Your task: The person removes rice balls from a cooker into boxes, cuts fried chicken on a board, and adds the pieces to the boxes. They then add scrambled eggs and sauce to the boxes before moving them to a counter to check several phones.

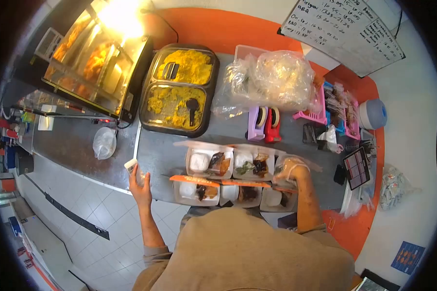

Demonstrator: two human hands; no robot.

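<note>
My left hand (141,185) is raised over the counter's left front edge, its fingers round a small white object (130,165) with a dark patch. My right hand (295,170) reaches over the rightmost box of the back row; a clear plastic covering is around its fingers, and what they hold is hidden. Open boxes with white rice and dark and brown food stand in two rows: a back left box (199,163), a back middle box (244,164), a front left box (187,189), a front middle box (229,193) and a front right box (273,197).
Behind stand a black two-part tray (144,109) of yellow food, purple (255,127) and red (273,132) tape dispensers, and plastic bags (286,77). A lit food warmer (97,63) is at the left, with a plastic bag (104,143) before it. Pink baskets (317,114) and a tablet (357,168) are at the right.
</note>
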